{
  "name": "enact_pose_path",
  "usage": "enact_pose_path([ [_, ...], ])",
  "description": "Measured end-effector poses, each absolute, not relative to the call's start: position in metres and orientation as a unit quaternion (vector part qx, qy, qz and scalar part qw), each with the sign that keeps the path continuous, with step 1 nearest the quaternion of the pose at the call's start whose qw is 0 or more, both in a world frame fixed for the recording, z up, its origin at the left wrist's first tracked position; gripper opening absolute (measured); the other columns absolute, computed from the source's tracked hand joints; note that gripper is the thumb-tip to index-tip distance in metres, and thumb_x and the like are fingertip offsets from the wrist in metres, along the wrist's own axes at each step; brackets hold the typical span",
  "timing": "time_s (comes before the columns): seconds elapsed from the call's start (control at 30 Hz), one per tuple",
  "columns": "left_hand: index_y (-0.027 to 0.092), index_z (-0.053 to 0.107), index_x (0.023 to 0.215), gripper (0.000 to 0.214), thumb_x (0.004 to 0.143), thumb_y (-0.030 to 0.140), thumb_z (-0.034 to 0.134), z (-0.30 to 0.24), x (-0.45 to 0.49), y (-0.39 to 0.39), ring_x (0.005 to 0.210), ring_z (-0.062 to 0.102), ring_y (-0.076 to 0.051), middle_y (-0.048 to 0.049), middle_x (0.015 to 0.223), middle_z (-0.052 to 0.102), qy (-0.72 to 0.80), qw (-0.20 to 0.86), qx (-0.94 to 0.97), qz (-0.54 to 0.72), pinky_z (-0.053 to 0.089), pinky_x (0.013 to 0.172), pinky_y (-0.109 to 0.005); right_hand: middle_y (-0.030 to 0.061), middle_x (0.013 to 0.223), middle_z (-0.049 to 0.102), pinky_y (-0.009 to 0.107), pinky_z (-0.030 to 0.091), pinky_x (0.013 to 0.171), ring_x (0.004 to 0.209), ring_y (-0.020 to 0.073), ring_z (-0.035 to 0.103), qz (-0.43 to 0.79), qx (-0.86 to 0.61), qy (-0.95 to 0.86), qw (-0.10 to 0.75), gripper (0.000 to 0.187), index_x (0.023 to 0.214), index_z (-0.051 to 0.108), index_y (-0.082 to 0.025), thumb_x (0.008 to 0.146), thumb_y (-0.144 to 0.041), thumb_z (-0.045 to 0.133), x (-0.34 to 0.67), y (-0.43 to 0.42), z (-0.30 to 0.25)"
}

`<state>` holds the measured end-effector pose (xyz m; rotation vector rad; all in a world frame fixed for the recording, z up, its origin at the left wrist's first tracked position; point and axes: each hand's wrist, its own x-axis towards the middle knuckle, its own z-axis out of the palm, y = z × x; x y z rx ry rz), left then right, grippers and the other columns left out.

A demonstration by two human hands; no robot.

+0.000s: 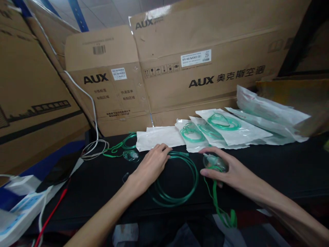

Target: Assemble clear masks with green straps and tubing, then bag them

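filled pouches (226, 133) at one o'clock appear done; unbagged are the coiled tubing (195, 175) under the left hand (155, 161), grip unclear, and the mask (213, 160) pinched by the right hand (227, 164).

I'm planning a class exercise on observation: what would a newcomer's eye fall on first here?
Probably the coil of green tubing in the middle of the black table, by the left hand. To its right, the right hand holds a clear mask, its green strap hanging below. Behind, big AUX cardboard fills the background, with packets lying before it, mostly at right.
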<state>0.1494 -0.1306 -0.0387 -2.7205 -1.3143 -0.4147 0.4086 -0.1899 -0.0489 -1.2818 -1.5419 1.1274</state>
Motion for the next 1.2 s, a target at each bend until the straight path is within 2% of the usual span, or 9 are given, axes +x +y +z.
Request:
enact_pose_path([
  [0.13, 0.017, 0.067, 0.114, 0.026, 0.105, 0.019, 0.043, -0.038, 0.144, -0.129, 0.106, 0.065, -0.022, -0.0095, 0.112, 0.066, -0.437, 0.027, -0.886, -0.150, 0.054, 0.097, -0.037, -0.0084, 0.065, 0.049, 0.020, 0.037, 0.043, 0.044, 0.0082, 0.047, 0.496, -0.483, -0.611, 0.383, 0.060, 0.126, 0.060, -0.027, 0.081, -0.063, 0.073, 0.402, -0.176, -0.044],
  [0.3, 0.015, 0.070, 0.107, 0.026, 0.105, 0.020, 0.044, -0.040, 0.136, -0.125, 0.104, 0.065, -0.023, -0.0100, 0.108, 0.067, -0.439, 0.000, -0.888, -0.135, 0.052, 0.096, -0.038, -0.0073, 0.059, 0.046, 0.020, 0.031, 0.035, 0.038, 0.0091, 0.042, 0.488, -0.500, -0.635, 0.329, 0.041, 0.099, 0.065, -0.020, 0.092, -0.059, 0.057, 0.391, -0.152, -0.042],
  [0.37, 0.014, 0.069, 0.107, 0.024, 0.104, 0.020, 0.046, -0.043, 0.134, -0.123, 0.102, 0.065, -0.023, -0.0103, 0.107, 0.067, -0.443, 0.002, -0.884, -0.149, 0.052, 0.094, -0.038, -0.0035, 0.060, 0.053, 0.023, 0.038, 0.041, 0.042, 0.0116, 0.050, 0.388, -0.530, -0.710, 0.253, 0.029, 0.090, 0.067, -0.018, 0.095, -0.044, 0.055, 0.385, -0.143, -0.037],
  [0.43, 0.013, 0.067, 0.106, 0.021, 0.104, 0.020, 0.047, -0.045, 0.133, -0.121, 0.099, 0.066, -0.023, -0.0103, 0.106, 0.067, -0.444, 0.006, -0.882, -0.158, 0.053, 0.092, -0.037, 0.0035, 0.073, 0.066, 0.026, 0.047, 0.058, 0.060, 0.0162, 0.063, 0.218, -0.544, -0.787, 0.193, 0.020, 0.089, 0.072, -0.017, 0.093, -0.030, 0.056, 0.376, -0.138, -0.030],
  [0.5, 0.013, 0.067, 0.106, 0.020, 0.103, 0.020, 0.049, -0.046, 0.132, -0.120, 0.097, 0.067, -0.023, -0.0104, 0.106, 0.067, -0.444, 0.008, -0.882, -0.156, 0.053, 0.090, -0.037, 0.0105, 0.097, 0.072, 0.030, 0.049, 0.071, 0.082, 0.0236, 0.070, 0.049, -0.550, -0.821, 0.144, 0.022, 0.101, 0.075, -0.018, 0.094, -0.025, 0.056, 0.365, -0.136, -0.022],
  [0.6, 0.013, 0.067, 0.104, 0.019, 0.103, 0.020, 0.050, -0.046, 0.132, -0.121, 0.096, 0.068, -0.024, -0.0111, 0.104, 0.067, -0.452, 0.011, -0.880, -0.143, 0.053, 0.089, -0.037, 0.0174, 0.115, 0.069, 0.034, 0.049, 0.068, 0.092, 0.0319, 0.073, -0.081, -0.558, -0.825, 0.035, 0.031, 0.115, 0.074, -0.018, 0.101, -0.024, 0.047, 0.347, -0.137, -0.014],
  [0.83, 0.012, 0.067, 0.098, 0.021, 0.102, 0.020, 0.048, -0.042, 0.133, -0.124, 0.089, 0.071, -0.024, -0.0125, 0.097, 0.070, -0.488, 0.035, -0.867, -0.097, 0.053, 0.085, -0.036, 0.0244, 0.112, 0.068, 0.034, 0.051, 0.069, 0.097, 0.0330, 0.074, -0.104, -0.554, -0.825, -0.041, 0.036, 0.106, 0.075, -0.010, 0.097, -0.005, 0.041, 0.328, -0.125, -0.017],
  [1.03, 0.015, 0.063, 0.113, 0.023, 0.091, 0.014, 0.055, -0.035, 0.119, -0.142, 0.078, 0.069, -0.024, -0.0076, 0.085, 0.071, -0.526, 0.054, -0.844, -0.089, 0.049, 0.073, -0.032, 0.0248, 0.113, 0.069, 0.037, 0.053, 0.068, 0.095, 0.0363, 0.074, -0.102, -0.562, -0.819, -0.050, 0.031, 0.105, 0.075, -0.010, 0.098, -0.017, 0.046, 0.331, -0.134, -0.011],
  [1.2, 0.020, 0.073, 0.086, 0.016, 0.091, 0.025, 0.058, -0.022, 0.112, -0.172, 0.064, 0.065, -0.021, -0.0027, 0.067, 0.068, -0.601, -0.015, -0.791, -0.115, 0.041, 0.064, -0.030, 0.0226, 0.107, 0.073, 0.040, 0.052, 0.064, 0.089, 0.0398, 0.075, -0.072, -0.575, -0.812, -0.071, 0.030, 0.095, 0.077, -0.012, 0.097, -0.026, 0.050, 0.339, -0.163, -0.008],
])
